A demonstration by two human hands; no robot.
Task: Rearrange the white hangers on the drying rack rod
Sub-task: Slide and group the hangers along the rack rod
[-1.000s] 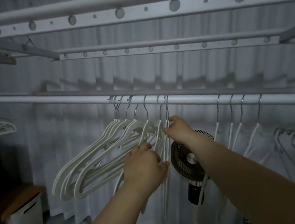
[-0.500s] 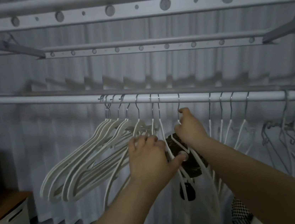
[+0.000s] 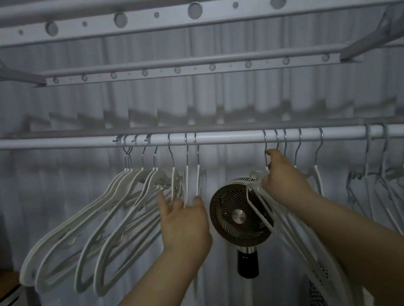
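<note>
On the white round rod (image 3: 232, 137) the white plastic wire-hooked hangers (image 3: 145, 176) are split into a left bunch, touched by the spread-fingered left hand (image 3: 184, 221), and a right group (image 3: 317, 177), one gripped at its neck by the right hand (image 3: 285, 180); evening-out is judged unfinished

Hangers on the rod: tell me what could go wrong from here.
1. The right hand pinches a tilted hanger by its neck; its hook could slip off the rod.
2. That hanger hangs across the fan in view and might knock it.
3. The left bunch lies crossed; the left hand pushing in may tangle it.
</note>
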